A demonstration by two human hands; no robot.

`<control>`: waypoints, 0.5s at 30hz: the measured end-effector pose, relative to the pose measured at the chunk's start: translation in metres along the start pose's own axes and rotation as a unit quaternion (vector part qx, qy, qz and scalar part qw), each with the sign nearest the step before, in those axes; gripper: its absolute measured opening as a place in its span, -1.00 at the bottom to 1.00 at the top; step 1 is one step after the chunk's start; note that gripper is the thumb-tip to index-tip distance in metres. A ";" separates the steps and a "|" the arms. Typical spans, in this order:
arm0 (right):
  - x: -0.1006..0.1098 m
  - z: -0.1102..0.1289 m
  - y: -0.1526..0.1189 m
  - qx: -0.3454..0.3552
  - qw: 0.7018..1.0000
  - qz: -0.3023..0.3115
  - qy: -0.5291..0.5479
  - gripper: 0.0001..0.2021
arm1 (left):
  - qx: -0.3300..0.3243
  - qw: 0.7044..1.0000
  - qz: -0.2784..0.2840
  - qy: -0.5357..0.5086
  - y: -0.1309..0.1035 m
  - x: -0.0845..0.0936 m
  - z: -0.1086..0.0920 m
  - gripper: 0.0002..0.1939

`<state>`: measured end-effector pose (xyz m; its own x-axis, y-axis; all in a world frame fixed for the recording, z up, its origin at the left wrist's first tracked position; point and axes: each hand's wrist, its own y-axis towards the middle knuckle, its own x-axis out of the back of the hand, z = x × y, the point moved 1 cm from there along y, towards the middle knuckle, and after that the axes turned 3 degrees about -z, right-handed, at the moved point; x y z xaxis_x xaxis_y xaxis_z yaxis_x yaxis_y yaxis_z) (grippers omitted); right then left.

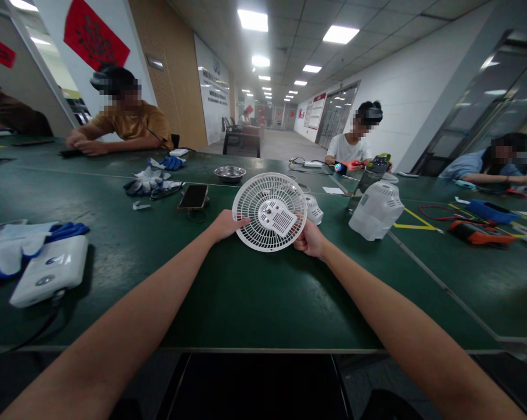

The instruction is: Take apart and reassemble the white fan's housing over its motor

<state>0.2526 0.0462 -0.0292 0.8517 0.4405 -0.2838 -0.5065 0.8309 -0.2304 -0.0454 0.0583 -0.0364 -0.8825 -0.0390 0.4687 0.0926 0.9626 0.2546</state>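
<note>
A round white fan grille is held up above the green table between my two hands. My left hand grips its left rim, the thumb lying over the front and the other fingers behind. At the lower right rim, my right hand is closed on the grille, its fingers curled and partly hidden behind it. The grille's slotted middle plate faces me. Just behind it on the right, a small white slotted housing lies on the table, partly covered.
Left on the table are a white power bank with a cable, gloves and a phone. A metal bowl stands behind. To the right are a translucent white container and an orange multimeter. Several people sit around.
</note>
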 end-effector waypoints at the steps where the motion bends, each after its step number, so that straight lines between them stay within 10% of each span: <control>1: 0.001 0.001 -0.001 0.000 1.000 0.015 0.002 -0.47 | -0.004 1.000 0.002 0.004 0.000 0.000 0.001 -0.72; 15: 0.014 0.001 -0.005 0.065 0.995 0.020 -0.078 -0.75 | 0.006 0.999 0.016 0.029 0.003 0.002 0.004 -0.68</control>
<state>0.2666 0.0487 -0.0312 0.8468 0.5128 -0.1410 -0.5273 0.8442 -0.0964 -0.0484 0.0621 -0.0383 -0.8513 -0.0232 0.5241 0.1144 0.9668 0.2285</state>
